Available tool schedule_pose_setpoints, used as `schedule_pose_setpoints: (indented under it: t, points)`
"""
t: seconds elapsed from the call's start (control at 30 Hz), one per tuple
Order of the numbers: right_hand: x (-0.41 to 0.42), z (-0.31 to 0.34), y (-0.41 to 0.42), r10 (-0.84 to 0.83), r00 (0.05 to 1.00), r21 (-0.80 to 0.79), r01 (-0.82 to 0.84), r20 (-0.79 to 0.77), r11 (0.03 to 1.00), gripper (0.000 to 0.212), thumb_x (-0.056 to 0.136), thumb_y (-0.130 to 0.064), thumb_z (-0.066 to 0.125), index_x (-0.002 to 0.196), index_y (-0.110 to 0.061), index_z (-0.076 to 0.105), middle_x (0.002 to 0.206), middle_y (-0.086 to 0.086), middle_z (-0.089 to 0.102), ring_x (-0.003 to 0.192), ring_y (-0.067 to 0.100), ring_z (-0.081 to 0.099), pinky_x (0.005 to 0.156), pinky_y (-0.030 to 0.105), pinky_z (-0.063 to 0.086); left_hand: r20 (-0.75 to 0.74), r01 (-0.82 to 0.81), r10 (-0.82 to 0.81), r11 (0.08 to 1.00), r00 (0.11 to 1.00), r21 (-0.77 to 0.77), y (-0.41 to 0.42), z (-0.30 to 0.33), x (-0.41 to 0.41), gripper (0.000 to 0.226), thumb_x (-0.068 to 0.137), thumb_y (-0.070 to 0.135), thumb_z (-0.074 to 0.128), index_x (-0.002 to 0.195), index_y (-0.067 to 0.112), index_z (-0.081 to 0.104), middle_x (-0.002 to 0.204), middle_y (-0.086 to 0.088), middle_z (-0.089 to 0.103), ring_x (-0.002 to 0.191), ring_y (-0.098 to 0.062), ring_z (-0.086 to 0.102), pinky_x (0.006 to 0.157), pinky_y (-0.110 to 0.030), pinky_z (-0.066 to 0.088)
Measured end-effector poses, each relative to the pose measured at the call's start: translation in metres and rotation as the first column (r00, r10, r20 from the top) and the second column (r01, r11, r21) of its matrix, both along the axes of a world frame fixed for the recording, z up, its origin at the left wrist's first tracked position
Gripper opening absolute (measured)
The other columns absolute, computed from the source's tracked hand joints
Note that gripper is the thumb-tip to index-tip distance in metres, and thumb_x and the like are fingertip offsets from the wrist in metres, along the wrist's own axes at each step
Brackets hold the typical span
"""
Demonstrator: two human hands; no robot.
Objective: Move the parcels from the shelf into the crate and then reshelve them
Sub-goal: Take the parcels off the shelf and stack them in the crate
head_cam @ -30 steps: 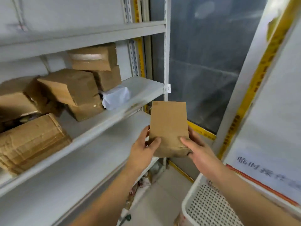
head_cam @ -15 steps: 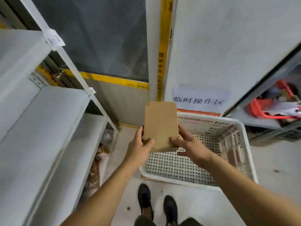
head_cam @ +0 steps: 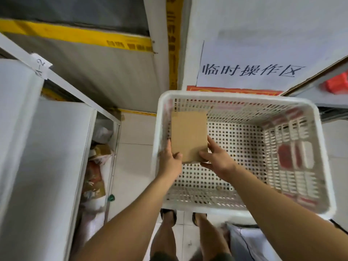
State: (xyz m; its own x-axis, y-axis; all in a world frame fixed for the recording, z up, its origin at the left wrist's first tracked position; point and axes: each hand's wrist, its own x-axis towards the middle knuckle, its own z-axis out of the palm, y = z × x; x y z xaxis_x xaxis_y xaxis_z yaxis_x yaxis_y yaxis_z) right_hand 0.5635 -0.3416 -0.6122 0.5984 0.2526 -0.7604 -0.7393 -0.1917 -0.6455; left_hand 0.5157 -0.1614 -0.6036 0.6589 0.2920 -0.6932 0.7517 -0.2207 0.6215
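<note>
A flat brown cardboard parcel [head_cam: 188, 135] hangs over the left part of a white perforated plastic crate [head_cam: 312, 159] that stands on the floor. My left hand [head_cam: 170, 162] grips the parcel's lower left corner, thumb on its face. My right hand [head_cam: 216, 159] grips the lower right corner the same way. The parcel is above the crate's floor, which shows no other parcels. The white metal shelf [head_cam: 47, 147] fills the left side of the view; its parcels are out of frame.
A paper sign with handwritten characters [head_cam: 250, 70] hangs on the white wall behind the crate. Bags and clutter [head_cam: 96, 166] lie under the shelf on the tiled floor. My feet [head_cam: 169, 216] stand just before the crate. A red object [head_cam: 337, 82] sits at the far right.
I turned from the shelf toward the crate and looked down. Both hands carried the parcel from in front of the shelf to above the crate's left interior.
</note>
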Motion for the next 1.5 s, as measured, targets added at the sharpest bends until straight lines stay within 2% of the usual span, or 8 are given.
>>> schedule_pose_setpoints:
  t: [0.17, 0.53, 0.73, 0.87, 1.0, 1.13, 1.33, 1.5]
  points:
    - [0.016, -0.083, 0.007, -0.035, 0.998, -0.043, 0.033, -0.048, 0.999, 0.072, 0.106, 0.000, 0.052, 0.164, -0.038, 0.031, 0.155, -0.009, 0.049, 0.122, 0.022, 0.060, 0.088, 0.037, 0.054, -0.110, -0.184, 0.185, 0.983, 0.977, 0.018, -0.019, -0.078, 0.019, 0.071, 0.108, 0.021, 0.047, 0.163, 0.047, 0.012, 0.164, 0.000, 0.037, 0.137, -0.029, 0.052, 0.112, -0.053, 0.049]
    - [0.027, -0.182, 0.032, -0.152, 0.988, -0.088, 0.155, 0.033, 0.984, 0.071, 0.102, 0.001, 0.060, 0.158, -0.039, 0.044, 0.149, -0.012, 0.059, 0.130, 0.017, 0.063, 0.095, 0.037, 0.062, -0.018, -0.482, 0.491, 0.861, 0.871, 0.161, -0.032, -0.167, 0.054, 0.053, 0.109, 0.008, 0.044, 0.160, 0.022, 0.038, 0.158, 0.005, 0.043, 0.149, -0.013, 0.038, 0.107, -0.005, 0.022]
    - [0.024, -0.174, 0.036, -0.129, 0.989, -0.198, 0.142, 0.076, 0.970, 0.071, 0.103, -0.006, 0.062, 0.160, -0.042, 0.040, 0.149, -0.013, 0.057, 0.124, 0.016, 0.066, 0.101, 0.043, 0.060, 0.003, -0.624, 0.627, 0.774, 0.779, 0.110, -0.042, -0.161, 0.055, 0.054, 0.104, 0.011, 0.050, 0.152, 0.034, 0.052, 0.140, 0.001, 0.061, 0.127, -0.023, 0.060, 0.116, -0.046, 0.046]
    - [0.029, -0.135, 0.034, 0.093, 0.991, -0.345, -0.055, 0.094, 0.937, 0.066, 0.105, -0.025, 0.061, 0.163, -0.040, 0.033, 0.151, -0.013, 0.054, 0.092, 0.007, 0.069, 0.082, 0.034, 0.063, -0.083, -0.403, 0.419, 0.901, 0.904, 0.161, -0.033, -0.119, 0.053, 0.052, 0.108, 0.020, 0.049, 0.159, 0.023, 0.036, 0.135, 0.000, 0.058, 0.118, -0.016, 0.055, 0.102, -0.029, 0.043]
    - [0.026, -0.065, 0.027, 0.292, 0.942, -0.438, -0.196, 0.163, 0.878, 0.051, 0.107, -0.036, 0.057, 0.156, -0.025, 0.047, 0.146, -0.004, 0.062, 0.119, 0.016, 0.065, 0.076, 0.019, 0.049, -0.046, -0.140, 0.151, 0.973, 0.987, 0.182, -0.031, -0.046, 0.046, 0.049, 0.111, 0.027, 0.048, 0.157, 0.013, 0.041, 0.162, -0.006, 0.040, 0.148, -0.024, 0.040, 0.117, -0.033, 0.035]
    - [0.022, 0.028, 0.019, 0.425, 0.874, -0.531, -0.250, 0.237, 0.810, 0.044, 0.108, -0.034, 0.057, 0.149, -0.020, 0.055, 0.142, 0.000, 0.065, 0.127, 0.018, 0.063, 0.082, 0.019, 0.047, 0.113, 0.047, -0.071, 0.978, 0.991, 0.201, -0.012, 0.033, 0.027, 0.035, 0.109, 0.031, 0.051, 0.141, 0.019, 0.058, 0.148, -0.004, 0.058, 0.127, -0.024, 0.061, 0.103, -0.029, 0.051]
    - [0.016, 0.179, 0.033, 0.610, 0.690, -0.642, -0.271, 0.389, 0.717, 0.041, 0.106, -0.029, 0.058, 0.145, -0.017, 0.060, 0.141, 0.004, 0.067, 0.127, 0.022, 0.064, 0.104, 0.032, 0.049, 0.241, 0.149, -0.285, 0.875, 0.928, 0.460, 0.042, 0.167, -0.013, 0.033, 0.107, 0.031, 0.053, 0.138, 0.018, 0.060, 0.133, -0.003, 0.065, 0.118, -0.024, 0.062, 0.097, -0.039, 0.055]
    - [0.008, 0.284, 0.081, 0.770, 0.327, -0.714, -0.296, 0.548, 0.634, 0.039, 0.104, -0.025, 0.061, 0.142, -0.015, 0.063, 0.141, 0.008, 0.067, 0.126, 0.029, 0.064, 0.105, 0.038, 0.050, 0.258, 0.002, -0.269, 0.696, 0.928, 0.718, 0.094, 0.255, -0.067, 0.038, 0.104, 0.030, 0.059, 0.137, 0.013, 0.062, 0.132, -0.014, 0.066, 0.122, -0.037, 0.060, 0.099, -0.047, 0.049]
